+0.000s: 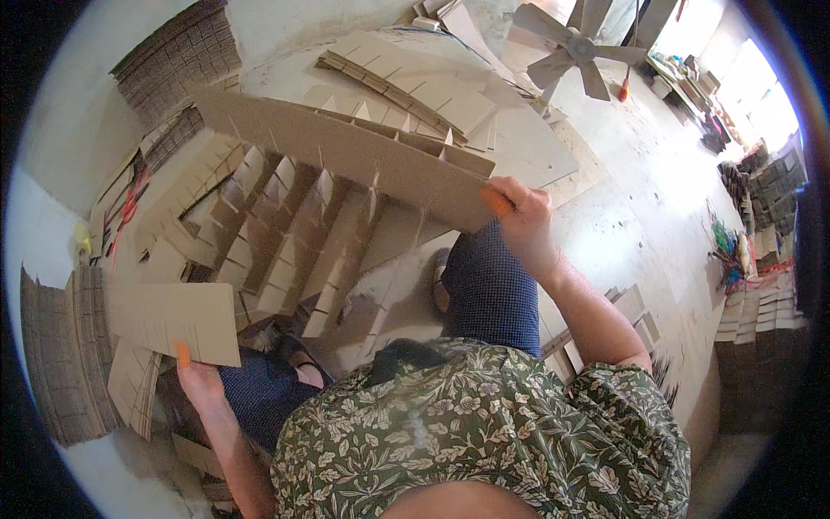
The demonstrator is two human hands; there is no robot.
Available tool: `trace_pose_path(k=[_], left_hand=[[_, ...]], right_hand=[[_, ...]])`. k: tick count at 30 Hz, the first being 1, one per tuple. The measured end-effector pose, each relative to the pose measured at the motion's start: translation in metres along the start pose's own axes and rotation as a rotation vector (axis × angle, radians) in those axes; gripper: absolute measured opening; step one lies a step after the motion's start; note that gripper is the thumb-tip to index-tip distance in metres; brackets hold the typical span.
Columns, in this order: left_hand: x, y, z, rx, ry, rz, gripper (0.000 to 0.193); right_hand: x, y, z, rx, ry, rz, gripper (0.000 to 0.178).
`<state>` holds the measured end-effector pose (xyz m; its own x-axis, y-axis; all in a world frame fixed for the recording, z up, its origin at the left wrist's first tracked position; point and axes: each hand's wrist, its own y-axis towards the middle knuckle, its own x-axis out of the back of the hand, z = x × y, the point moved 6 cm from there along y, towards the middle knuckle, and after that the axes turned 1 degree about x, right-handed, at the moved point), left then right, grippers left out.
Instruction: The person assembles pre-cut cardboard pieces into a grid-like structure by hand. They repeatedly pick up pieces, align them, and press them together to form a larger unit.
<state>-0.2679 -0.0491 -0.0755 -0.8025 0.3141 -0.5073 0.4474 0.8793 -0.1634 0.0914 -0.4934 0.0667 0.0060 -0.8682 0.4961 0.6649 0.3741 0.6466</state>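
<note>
Cardboard strip extends leftward from right hand

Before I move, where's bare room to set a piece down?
Bare floor lies right of the right hand, between the fan and the right-edge cardboard stack. Crowded: the left side, packed with the slotted cardboard grid and the left-edge cardboard stack.

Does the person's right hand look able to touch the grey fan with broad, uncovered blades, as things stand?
Probably not: the right hand is occupied gripping one end of a long brown cardboard strip, and the grey fan appears well beyond its reach.
</note>
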Motion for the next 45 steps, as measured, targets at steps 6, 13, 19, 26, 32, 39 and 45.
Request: trace_pose_path(k=[6,13,19,26,32,39,45], left_hand=[[-0.015,0.001,0.021,0.035,0.02,0.069,0.05],[-0.029,-0.004,0.032,0.066,-0.003,0.092,0.047],[-0.028,-0.005,0.035,0.066,0.007,0.082,0.043],[-0.033,-0.008,0.037,0.107,-0.004,0.134,0.044],[-0.033,-0.012,0.038,0.11,-0.002,0.095,0.043],[-0.043,-0.018,0.037,0.102,-0.048,0.091,0.042],[-0.04,-0.029,0.033,0.055,-0.019,0.094,0.038]], right_hand=[[-0.014,-0.005,-0.003,-0.025,0.033,0.001,0.009],[-0.033,-0.016,-0.008,0.021,-0.079,0.096,0.008],[-0.042,-0.007,-0.018,0.063,0.006,0.055,0.007],[-0.048,-0.02,-0.038,0.024,-0.134,0.274,0.005],[-0.064,0.048,0.044,0.378,-0.304,0.285,0.05],[-0.189,0.096,0.04,0.296,-0.324,0.67,0.051],[-0.197,0.088,0.039,0.346,-0.481,0.807,0.035]])
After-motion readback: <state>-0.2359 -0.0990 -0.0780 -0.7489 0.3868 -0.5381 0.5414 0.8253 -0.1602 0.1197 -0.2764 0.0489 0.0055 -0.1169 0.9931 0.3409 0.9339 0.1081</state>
